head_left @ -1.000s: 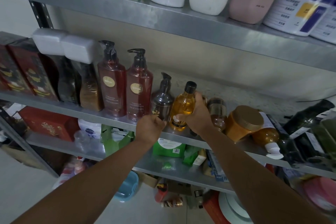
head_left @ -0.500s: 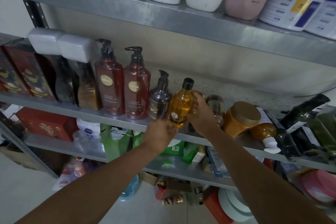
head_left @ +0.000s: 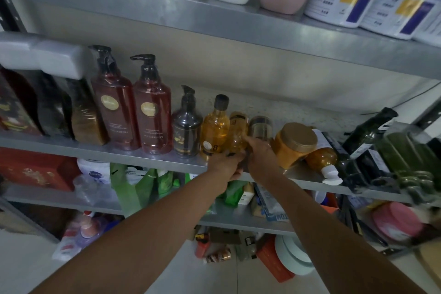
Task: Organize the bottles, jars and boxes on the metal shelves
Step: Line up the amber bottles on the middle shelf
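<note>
Lining up the row along the shelf's [head_left: 143, 158] front edge looked like the step in hand. The amber bottle [head_left: 214, 126] stood by that edge and the small bottle [head_left: 237, 126] touched its right side. The right hand [head_left: 261, 158] had its fingers curled round the small bottle low down. The left hand [head_left: 225, 166] sat bunched at its base, couldn't tell if pinching. Next, I'd guess, stand it snug without bumping the tilted jar [head_left: 294, 143]. Only an "8" on the amber label was readable.
</note>
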